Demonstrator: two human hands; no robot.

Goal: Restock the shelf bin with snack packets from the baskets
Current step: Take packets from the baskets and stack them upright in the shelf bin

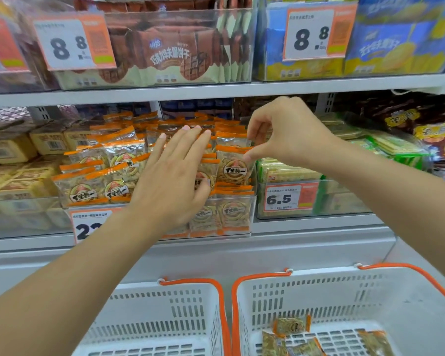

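A clear shelf bin (238,201) on the middle shelf is heaped with orange-edged snack packets (113,160). My left hand (174,173) lies flat with straight fingers against the packets in the middle of the bin. My right hand (283,132) pinches the top right corner of an upright packet (233,167) at the bin's right side, between thumb and fingers. Below, two white baskets with orange handles stand side by side. The right basket (319,294) holds several loose packets (290,326). No packets show in the visible part of the left basket (165,312).
Neighbouring bins hold yellow packs (16,150) on the left and green-edged packs (288,173) with a 6.5 price tag on the right. The upper shelf (216,92) carries brown and blue biscuit packs close above my hands. A grey ledge (242,253) runs between shelf and baskets.
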